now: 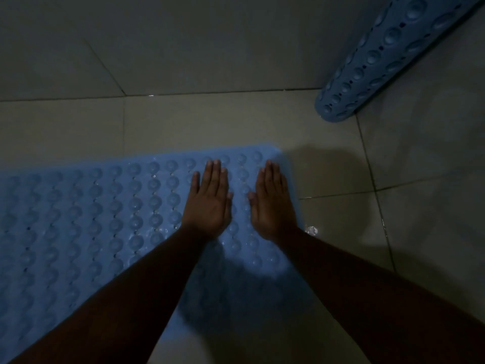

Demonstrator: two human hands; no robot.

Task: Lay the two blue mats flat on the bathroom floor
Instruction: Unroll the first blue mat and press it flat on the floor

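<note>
One blue mat [105, 219] with rows of round suction cups lies spread on the tiled floor, reaching from the left edge to the centre. My left hand [208, 203] and my right hand [271, 203] rest palm down, side by side, on its right end with fingers straight and held together, gripping nothing. The second blue mat [388, 56] leans upright in the corner at the upper right, curved, with its lower end on the floor.
Grey tiled floor [341, 166] meets a grey tiled wall [183, 43] along a seam behind the mat. Small drops of water glint on the mat and on the floor beside my right wrist. The light is dim.
</note>
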